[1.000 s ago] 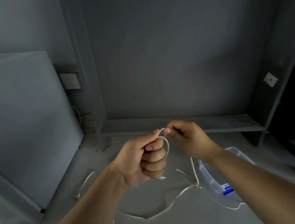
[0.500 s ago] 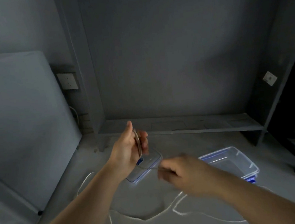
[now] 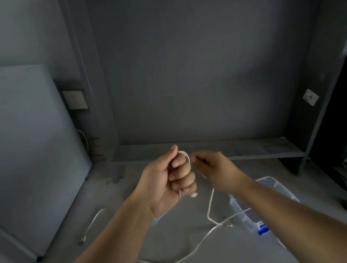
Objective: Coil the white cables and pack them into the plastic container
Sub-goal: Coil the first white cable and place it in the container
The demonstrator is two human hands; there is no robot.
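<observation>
Head view: left hand (image 3: 168, 181) fisted round white cable (image 3: 209, 206) loops — coiling under way.
Right hand (image 3: 215, 169) pinches the strand; next wrap likely needs slack.

We clutched the white cable (image 3: 210, 205) in our left grip (image 3: 168, 181), right grip (image 3: 215, 169) pinching it near the plastic container (image 3: 275, 183).

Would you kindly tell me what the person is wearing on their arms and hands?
Nothing visible: the left hand and right hand are ungloved with no rings showing, and the left forearm and right forearm are bare, with no sleeves, watch or bracelet.
</observation>
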